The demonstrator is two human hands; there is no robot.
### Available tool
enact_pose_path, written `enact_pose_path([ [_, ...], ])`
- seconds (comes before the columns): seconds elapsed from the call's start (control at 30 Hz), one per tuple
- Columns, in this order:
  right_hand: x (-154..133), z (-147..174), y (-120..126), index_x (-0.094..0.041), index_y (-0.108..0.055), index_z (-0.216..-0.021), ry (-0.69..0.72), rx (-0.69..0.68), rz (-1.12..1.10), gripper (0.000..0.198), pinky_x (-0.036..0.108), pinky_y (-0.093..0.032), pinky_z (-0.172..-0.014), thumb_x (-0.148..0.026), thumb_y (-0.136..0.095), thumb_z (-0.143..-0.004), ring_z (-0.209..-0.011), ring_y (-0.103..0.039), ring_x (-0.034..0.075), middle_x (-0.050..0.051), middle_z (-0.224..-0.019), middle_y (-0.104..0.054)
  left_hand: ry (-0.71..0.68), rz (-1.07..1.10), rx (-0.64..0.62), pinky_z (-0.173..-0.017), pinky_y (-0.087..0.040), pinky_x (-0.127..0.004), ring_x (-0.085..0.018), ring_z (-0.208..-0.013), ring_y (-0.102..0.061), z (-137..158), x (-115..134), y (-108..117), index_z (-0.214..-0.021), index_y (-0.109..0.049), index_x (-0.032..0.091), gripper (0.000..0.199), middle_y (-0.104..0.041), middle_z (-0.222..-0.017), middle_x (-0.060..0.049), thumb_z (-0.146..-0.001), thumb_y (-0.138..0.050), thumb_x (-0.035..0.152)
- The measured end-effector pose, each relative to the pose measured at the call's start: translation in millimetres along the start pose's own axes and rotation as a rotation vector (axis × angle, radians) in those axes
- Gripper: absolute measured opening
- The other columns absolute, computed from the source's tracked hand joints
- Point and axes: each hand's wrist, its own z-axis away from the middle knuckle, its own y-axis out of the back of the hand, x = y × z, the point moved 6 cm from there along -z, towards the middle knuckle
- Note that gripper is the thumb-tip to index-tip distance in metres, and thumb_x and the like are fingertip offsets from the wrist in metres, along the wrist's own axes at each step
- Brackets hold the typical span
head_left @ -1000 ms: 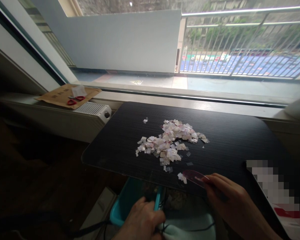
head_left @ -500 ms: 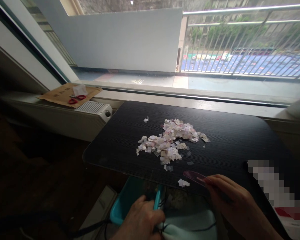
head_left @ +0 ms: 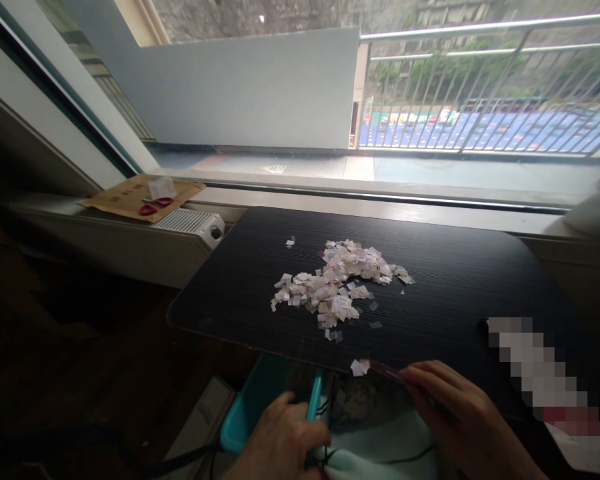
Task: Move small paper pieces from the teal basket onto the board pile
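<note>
My right hand (head_left: 460, 403) pinches a thin, see-through pinkish plastic strip (head_left: 386, 371), whose tip touches a few small pale paper pieces (head_left: 357, 367) at the near edge of the black table (head_left: 440, 320). Farther in on the tabletop lies a loose heap of small white and pinkish paper squares (head_left: 337, 283). Below the edge, my left hand (head_left: 286, 433) is closed around the rim of a teal plastic bin (head_left: 243, 413). A pale green cloth or bag (head_left: 375, 450) hangs beside the bin, with more scraps (head_left: 357, 400) dimly visible in its opening.
On the sill at the left, red-handled scissors (head_left: 155, 205) rest on a brown envelope (head_left: 115, 199), near a white radiator (head_left: 193, 223). A dark-edged object with a blurred-out face (head_left: 540, 380) lies at the table's right. Behind the table is a large window.
My right hand has moved slightly left and down, bringing the strip's tip against the small paper pieces at the edge. These have shifted a little left. My left hand stays on the bin.
</note>
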Motion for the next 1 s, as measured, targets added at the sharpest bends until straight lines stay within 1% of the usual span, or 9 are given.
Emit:
enact_pose_path([
  [0.13, -7.5, -3.0, -6.3, -0.025, -0.058, -0.109, 0.046, -0.057, -0.019, 0.024, 0.022, -0.053, -0.072, -0.010, -0.050, -0.092, -0.086, -0.063, 0.013, 0.003, -0.096, -0.065, 0.000, 0.021, -0.011, -0.106, -0.022, -0.041, -0.023, -0.105, -0.055, -0.7, 1.1, -0.5, -0.086, -0.065, 0.025, 0.014, -0.064, -0.094, 0.002, -0.074, -0.069, 0.017],
  [0.3, -4.1, -2.3, -2.1, -0.023, -0.058, -0.110, 0.052, 0.016, -0.001, 0.023, 0.022, -0.053, -0.072, -0.010, -0.052, -0.091, -0.085, -0.063, 0.013, 0.003, -0.096, -0.064, -0.010, 0.034, -0.021, -0.106, -0.021, -0.041, -0.023, -0.103, -0.056, 1.3, -0.2, -0.2, -0.086, -0.066, 0.025, 0.016, -0.064, -0.095, 0.001, -0.073, -0.070, 0.016],
  [0.43, -11.1, 1.1, -7.1, -0.023, -0.057, -0.111, 0.099, -0.062, -0.033, 0.027, 0.021, -0.053, -0.073, -0.007, -0.051, -0.090, -0.086, -0.063, 0.013, 0.003, -0.096, -0.066, -0.028, 0.006, 0.014, -0.106, -0.021, -0.042, -0.023, -0.105, -0.056, 1.5, -0.2, 0.6, -0.090, -0.066, 0.025, 0.018, -0.064, -0.098, 0.000, -0.075, -0.069, 0.016],
  [0.5, -13.1, -2.2, -7.9, -0.023, -0.058, -0.111, 0.100, -0.057, -0.037, 0.026, 0.021, -0.052, -0.073, -0.008, -0.051, -0.091, -0.086, -0.063, 0.013, 0.002, -0.096, -0.066, -0.047, -0.044, 0.017, -0.104, -0.025, -0.044, -0.025, -0.105, -0.056, -3.0, 5.5, 1.7, -0.092, -0.067, 0.025, 0.017, -0.065, -0.100, -0.002, -0.076, -0.071, 0.019],
  [0.6, -8.4, -15.8, -7.5, -0.023, -0.059, -0.109, 0.051, 0.016, -0.004, 0.022, 0.022, -0.052, -0.073, -0.011, -0.051, -0.092, -0.086, -0.063, 0.013, 0.003, -0.097, -0.065, -0.147, -0.203, -0.114, -0.094, -0.037, -0.044, -0.025, -0.084, -0.064, -14.5, 27.1, -2.3, -0.082, -0.069, 0.021, 0.012, -0.067, -0.087, -0.005, -0.077, -0.074, 0.030],
  [0.73, -1.9, -36.6, -12.1, -0.022, -0.062, -0.106, 0.006, 0.079, 0.049, 0.019, 0.026, -0.052, -0.076, -0.014, -0.051, -0.093, -0.086, -0.064, 0.015, 0.004, -0.097, -0.066, -0.265, -0.465, -0.193, -0.086, -0.043, -0.047, -0.027, -0.074, -0.066, -28.5, 55.7, -4.6, -0.085, -0.070, 0.018, 0.008, -0.068, -0.082, -0.011, -0.084, -0.065, 0.025],
  [0.87, -7.7, -43.7, -21.4, -0.022, -0.063, -0.105, 0.027, 0.026, 0.019, 0.019, 0.026, -0.052, -0.076, -0.015, -0.050, -0.093, -0.087, -0.063, 0.015, 0.004, -0.097, -0.066, -0.282, -0.533, -0.229, -0.085, -0.044, -0.049, -0.027, -0.070, -0.066, -34.1, 61.9, -7.9, -0.085, -0.070, 0.017, 0.009, -0.069, -0.080, -0.012, -0.085, -0.065, 0.024],
  [0.93, -12.1, -43.7, -25.1, -0.022, -0.063, -0.105, 0.049, -0.014, -0.009, 0.019, 0.025, -0.052, -0.074, -0.015, -0.049, -0.094, -0.085, -0.063, 0.014, 0.003, -0.096, -0.067, -0.300, -0.532, -0.220, -0.083, -0.045, -0.047, -0.027, -0.068, -0.065, -34.2, 60.7, -9.0, -0.084, -0.070, 0.017, 0.009, -0.069, -0.079, -0.011, -0.084, -0.066, 0.025],
  [1.0, -13.9, -43.7, -25.6, -0.022, -0.064, -0.104, 0.055, -0.012, -0.013, 0.019, 0.025, -0.052, -0.074, -0.015, -0.049, -0.093, -0.085, -0.063, 0.014, 0.003, -0.096, -0.067, -0.321, -0.525, -0.188, -0.080, -0.046, -0.046, -0.026, -0.066, -0.064, -33.8, 58.7, -9.5, -0.082, -0.070, 0.018, 0.009, -0.068, -0.076, -0.010, -0.083, -0.067, 0.026],
])
